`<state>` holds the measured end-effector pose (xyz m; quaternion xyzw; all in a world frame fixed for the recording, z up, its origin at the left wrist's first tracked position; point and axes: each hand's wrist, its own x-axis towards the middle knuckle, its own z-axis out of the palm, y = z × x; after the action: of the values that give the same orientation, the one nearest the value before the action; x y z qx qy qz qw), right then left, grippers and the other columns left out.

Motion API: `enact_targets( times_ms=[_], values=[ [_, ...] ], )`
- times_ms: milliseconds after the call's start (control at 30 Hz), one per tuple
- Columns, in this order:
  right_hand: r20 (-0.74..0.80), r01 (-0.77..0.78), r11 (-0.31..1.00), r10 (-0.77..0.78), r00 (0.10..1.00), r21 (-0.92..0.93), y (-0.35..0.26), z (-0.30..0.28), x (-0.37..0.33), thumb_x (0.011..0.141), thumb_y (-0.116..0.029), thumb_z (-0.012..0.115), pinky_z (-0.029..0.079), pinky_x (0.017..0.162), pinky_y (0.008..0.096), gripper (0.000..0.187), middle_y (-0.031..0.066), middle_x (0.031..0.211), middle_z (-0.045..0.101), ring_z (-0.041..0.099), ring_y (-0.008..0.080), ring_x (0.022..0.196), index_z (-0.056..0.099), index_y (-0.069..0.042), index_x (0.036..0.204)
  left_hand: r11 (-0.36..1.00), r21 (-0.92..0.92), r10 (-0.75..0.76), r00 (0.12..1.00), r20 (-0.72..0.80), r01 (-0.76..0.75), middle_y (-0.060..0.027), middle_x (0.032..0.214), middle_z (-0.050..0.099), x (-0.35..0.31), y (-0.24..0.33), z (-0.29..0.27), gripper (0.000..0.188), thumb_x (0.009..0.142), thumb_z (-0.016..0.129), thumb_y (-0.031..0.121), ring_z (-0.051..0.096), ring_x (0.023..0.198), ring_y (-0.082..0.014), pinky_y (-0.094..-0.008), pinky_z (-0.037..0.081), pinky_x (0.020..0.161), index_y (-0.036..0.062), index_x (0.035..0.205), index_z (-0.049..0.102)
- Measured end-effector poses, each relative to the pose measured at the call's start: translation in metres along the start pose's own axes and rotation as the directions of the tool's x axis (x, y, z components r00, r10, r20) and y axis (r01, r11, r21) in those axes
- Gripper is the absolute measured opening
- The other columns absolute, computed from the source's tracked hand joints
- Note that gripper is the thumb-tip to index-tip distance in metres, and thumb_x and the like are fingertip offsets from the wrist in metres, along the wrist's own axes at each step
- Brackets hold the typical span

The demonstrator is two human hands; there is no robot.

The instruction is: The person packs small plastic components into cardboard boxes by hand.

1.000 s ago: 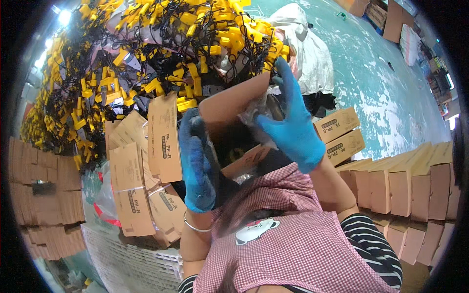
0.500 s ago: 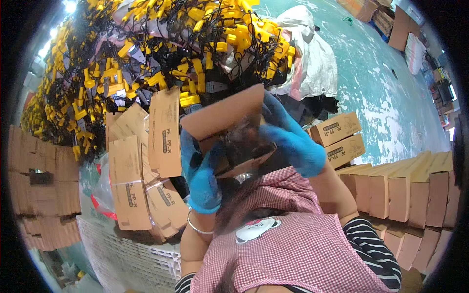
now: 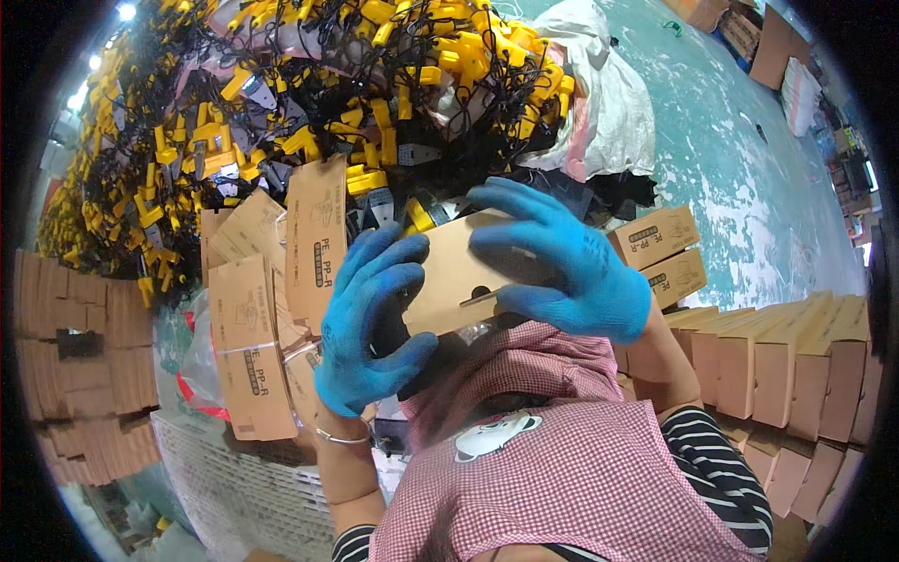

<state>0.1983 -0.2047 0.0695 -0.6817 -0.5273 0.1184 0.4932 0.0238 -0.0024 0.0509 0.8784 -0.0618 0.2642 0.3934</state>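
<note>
A brown cardboard box [image 3: 448, 281] is between my gloved hands in front of my apron, its end face closed and turned up towards me, with a small dark hole and slot near its lower edge. My right hand [image 3: 571, 267], in a blue glove, grips the right side, fingers over the top and thumb at the lower edge. On the left, my left hand [image 3: 370, 314], also gloved blue, curves round the box's side with thumb and fingertips at its edge. The box's far sides and its contents are hidden.
Beyond the hands lies a large heap of yellow-and-black corded tools [image 3: 215, 150]. Flattened printed cartons [image 3: 248, 347] lean at the left above a white plastic crate [image 3: 234, 487]. Two printed boxes [image 3: 655, 234] and rows of closed boxes [image 3: 777, 356] stand right. A white sack [image 3: 609, 112] sits behind.
The box's raised end flap has been folded down, closing the opening that showed a dark inside. My left hand has shifted slightly left, and my right hand has moved onto the closed end.
</note>
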Motion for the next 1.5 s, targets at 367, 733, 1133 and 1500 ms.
enact_targets(
  times_ms=[367, 733, 1133, 1500],
  values=[
    [0.091, 0.297, 0.911, -0.283, 0.955, -0.285, 0.013, 0.013, 0.034, 0.088, -0.027, 0.072, 0.051, 0.095, 0.042, 0.034, 0.0172, 0.124, 0.062, 0.062, 0.037, 0.11, 0.068, -0.015, 0.12, 0.981, -0.167, -0.103, 0.995, 0.009, 0.103, -0.0152, 0.131, 0.063, 0.006, -0.02, -0.026, 0.038, 0.08, 0.072, 0.001, 0.055, 0.128, -0.0369, -0.0459, 0.041, 0.11, 0.0045, 0.116, 0.059],
    [0.262, 0.346, 0.784, -0.239, 0.935, -0.515, 0.028, 0.021, 0.009, 0.075, -0.02, 0.076, 0.041, 0.109, 0.0497, 0.061, 0.0166, 0.144, 0.048, 0.044, 0.039, 0.136, 0.057, -0.018, 0.133, 0.89, 0.438, 0.194, 0.975, -0.11, -0.128, -0.0096, 0.12, 0.07, -0.035, -0.019, 0.029, 0.021, 0.082, 0.077, 0.007, 0.06, 0.123, -0.0352, -0.0524, 0.039, 0.112, 0.0078, 0.1, 0.065],
    [-0.378, -0.32, 0.893, 0.429, 0.821, 0.318, -0.015, 0.081, -0.07, 0.087, -0.002, 0.072, 0.052, 0.072, 0.0263, 0.026, 0.0036, 0.097, 0.064, 0.062, 0.0142, 0.083, 0.072, -0.01, 0.112, 0.94, -0.214, -0.277, 0.96, -0.028, 0.265, -0.0136, 0.123, 0.061, 0.026, -0.007, 0.031, 0.026, 0.086, 0.064, 0.006, 0.056, 0.118, -0.0278, -0.0368, 0.043, 0.105, 0.0036, 0.112, 0.067],
    [-0.03, -0.452, 0.346, 0.819, 0.573, 0.822, -0.048, 0.071, -0.057, 0.09, -0.012, 0.073, 0.057, 0.062, 0.0263, 0.032, 0.011, 0.09, 0.068, 0.068, 0.0141, 0.07, 0.061, 0.006, 0.113, 0.934, -0.219, -0.303, 0.95, -0.068, 0.282, -0.0116, 0.114, 0.064, 0.022, 0.01, 0.044, 0.023, 0.087, 0.062, 0.004, 0.061, 0.108, -0.0242, -0.0342, 0.047, 0.097, 0.0033, 0.109, 0.068]
  ],
)
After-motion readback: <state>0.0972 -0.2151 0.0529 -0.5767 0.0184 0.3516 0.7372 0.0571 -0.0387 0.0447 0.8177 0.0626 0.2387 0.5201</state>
